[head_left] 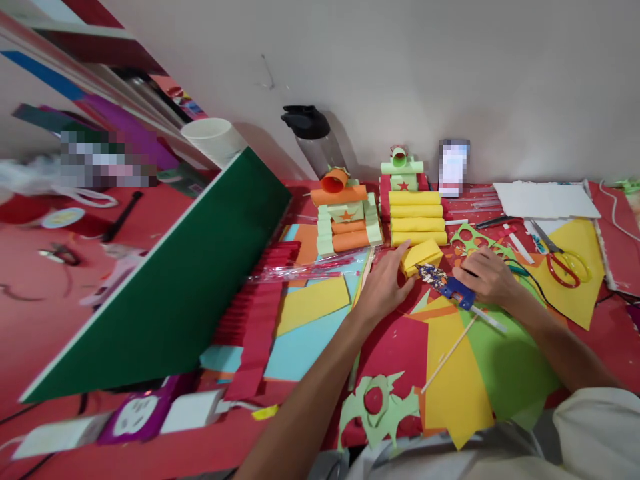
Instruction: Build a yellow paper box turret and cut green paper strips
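Pale-green paper scrap with cut-out holes [381, 421]: lying nearest on the red table [200, 448]; likely limp and easily torn at its thin points.
Thin pale wooden stick [450, 354]: resting slantwise across the deep-yellow paper sheet [463, 390]; light, stiff, likely to roll.
Translucent white glue stick [489, 319]: jutting from the rear of the blue glue gun with a speckled multicoloured front [456, 289]; probably firm and waxy.
Right hand [483, 277]: clasped round the gun from its far side; cannot tell from this view any pressure on a trigger.
Gun: pointed leftward with its tip at the yellow folded paper piece [425, 252], near or touching, cannot tell which; likely hot in front, so best held well back.
Left hand [385, 283]: pinching the piece by its left side between thumb and fingers.
Folded piece: placed between the two hands; seemingly hollow, very light, springy rather than rigid; matte, so hardly slippery, but quick to dent under a hard squeeze. Best gripped lightly by the outer sides, clear of the tip.
Paper model of yellow rolls with a pale-green top and a red star [417, 219]: standing just beyond the piece; probably light and crushable; best lifted low at both sides.
Orange and pale-green paper model with an orange star [345, 215]: standing to the left of the yellow-rolled one; likely just as delicate.
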### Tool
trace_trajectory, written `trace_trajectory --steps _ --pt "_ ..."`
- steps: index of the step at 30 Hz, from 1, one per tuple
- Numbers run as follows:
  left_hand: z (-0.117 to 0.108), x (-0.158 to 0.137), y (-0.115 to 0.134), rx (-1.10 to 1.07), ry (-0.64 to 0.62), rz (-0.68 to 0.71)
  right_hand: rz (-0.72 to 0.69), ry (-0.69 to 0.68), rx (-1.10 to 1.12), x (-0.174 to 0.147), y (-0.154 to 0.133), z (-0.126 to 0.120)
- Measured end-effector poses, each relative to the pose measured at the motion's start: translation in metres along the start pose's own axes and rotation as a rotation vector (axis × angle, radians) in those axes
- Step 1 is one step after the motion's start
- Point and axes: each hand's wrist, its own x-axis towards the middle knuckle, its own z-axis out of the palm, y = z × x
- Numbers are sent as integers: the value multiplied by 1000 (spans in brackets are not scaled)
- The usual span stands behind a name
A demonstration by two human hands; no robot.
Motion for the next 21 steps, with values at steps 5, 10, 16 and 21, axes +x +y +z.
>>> trace_trajectory --steps 5,10,16,21 --pt "-1 -1 1 -11 7 35 10 -2 -19 0 -3 9" --pt "-2 1 1 -1 -7 18 121 -15 30 -14 5 4" --pt "-3 3 2 10 -22 11 92 21 -75 -21 7 -2" --pt "-1 1 0 -7 -13 41 75 -9 -20 -9 -6 4"
